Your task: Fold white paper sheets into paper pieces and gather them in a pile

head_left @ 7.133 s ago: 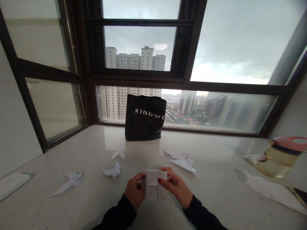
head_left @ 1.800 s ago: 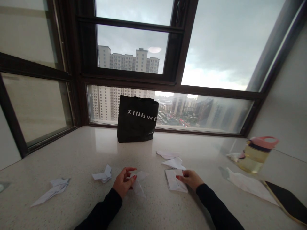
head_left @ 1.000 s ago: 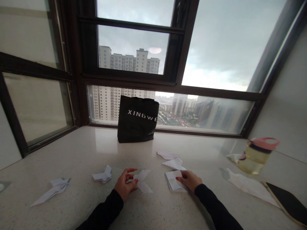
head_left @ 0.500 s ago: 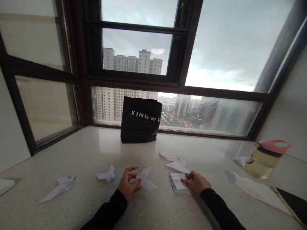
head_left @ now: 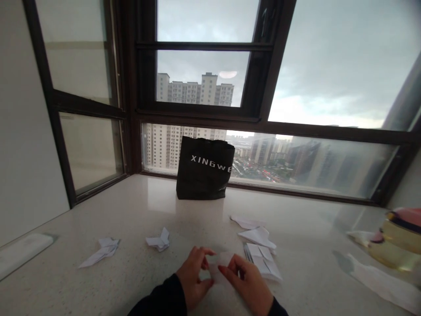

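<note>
Between my two hands is a small piece of folded white paper (head_left: pixel 215 273), smeared by motion, so its exact shape is unclear. My left hand (head_left: pixel 194 277) has its thumb and fingers curled round the paper's left side. My right hand (head_left: pixel 247 281) pinches its right side. Just beyond my right hand lies a stack of creased white paper squares (head_left: pixel 262 259), partly covered by that hand. Two more folded white papers, a pointed piece (head_left: pixel 258 237) and a flatter strip (head_left: pixel 246 223), lie behind the stack.
Left of my hands lie a winged paper fold (head_left: pixel 159 241) and a longer pointed one (head_left: pixel 101 252). A black bag (head_left: pixel 204 180) stands by the window. At right are a pink-lidded bottle (head_left: pixel 399 241) and crumpled white paper (head_left: pixel 381 281). A white object (head_left: pixel 28 250) lies far left.
My right hand has left the paper stack and come over to my left hand, meeting it at the paper. The view has swung slightly left.
</note>
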The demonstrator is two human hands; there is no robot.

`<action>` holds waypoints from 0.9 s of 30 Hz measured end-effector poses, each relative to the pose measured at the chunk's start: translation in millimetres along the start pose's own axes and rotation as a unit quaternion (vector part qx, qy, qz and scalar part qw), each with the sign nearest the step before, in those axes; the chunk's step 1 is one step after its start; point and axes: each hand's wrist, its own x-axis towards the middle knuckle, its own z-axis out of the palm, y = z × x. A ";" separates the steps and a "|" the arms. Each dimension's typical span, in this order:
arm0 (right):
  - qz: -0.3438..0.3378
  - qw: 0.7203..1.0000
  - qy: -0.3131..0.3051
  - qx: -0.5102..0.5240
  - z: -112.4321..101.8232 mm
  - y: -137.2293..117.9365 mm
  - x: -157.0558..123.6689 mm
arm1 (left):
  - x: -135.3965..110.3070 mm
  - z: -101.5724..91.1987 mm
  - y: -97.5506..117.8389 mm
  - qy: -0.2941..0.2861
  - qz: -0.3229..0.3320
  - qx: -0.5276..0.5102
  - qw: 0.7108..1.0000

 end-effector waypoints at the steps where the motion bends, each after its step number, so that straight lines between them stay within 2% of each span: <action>1: 0.006 1.000 -0.001 0.003 1.3 2.9 -0.7 | 1.0 -12.7 -0.3 0.007 0.018 0.102 0.995; 3: 0.013 1.000 -0.005 0.010 1.7 9.4 -1.3 | 4.8 -44.2 -1.7 0.057 -0.004 0.275 0.960; 5: 0.011 1.000 -0.014 0.016 2.3 13.9 -1.5 | 8.3 -76.2 -5.3 0.107 -0.103 0.395 0.907; 7: 0.005 0.999 -0.028 0.027 4.4 15.3 -2.1 | 9.3 -100.7 -11.4 0.126 -0.176 0.459 0.861; 8: 0.002 0.999 -0.039 0.038 5.5 14.9 -2.5 | 9.0 -108.8 -14.9 0.118 -0.201 0.473 0.850; 10: 0.005 0.995 -0.067 0.068 7.1 12.6 -3.5 | 8.2 -116.9 -20.7 0.093 -0.225 0.476 0.845; 12: 0.009 0.993 -0.089 0.081 6.7 9.2 -4.5 | 9.2 -115.9 -23.0 0.056 -0.224 0.448 0.864; 14: -0.004 0.995 -0.085 0.051 4.4 5.0 -5.3 | 13.0 -108.7 -20.5 0.019 -0.205 0.407 0.890; 17: -0.077 0.995 -0.067 -0.024 -0.3 -2.7 -6.9 | 19.7 -89.3 -10.2 -0.026 -0.163 0.353 0.921; 21: -0.173 0.977 -0.093 -0.088 -4.2 -13.4 -10.0 | 16.4 -56.2 5.0 -0.114 -0.060 0.250 0.960; 23: -0.204 0.966 -0.091 -0.130 -4.4 -16.8 -11.3 | 8.8 -42.0 9.9 -0.122 0.003 0.244 0.962; 27: -0.270 0.939 -0.039 -0.210 -1.6 -17.4 -12.7 | -4.2 -25.5 14.8 -0.093 0.113 0.227 0.963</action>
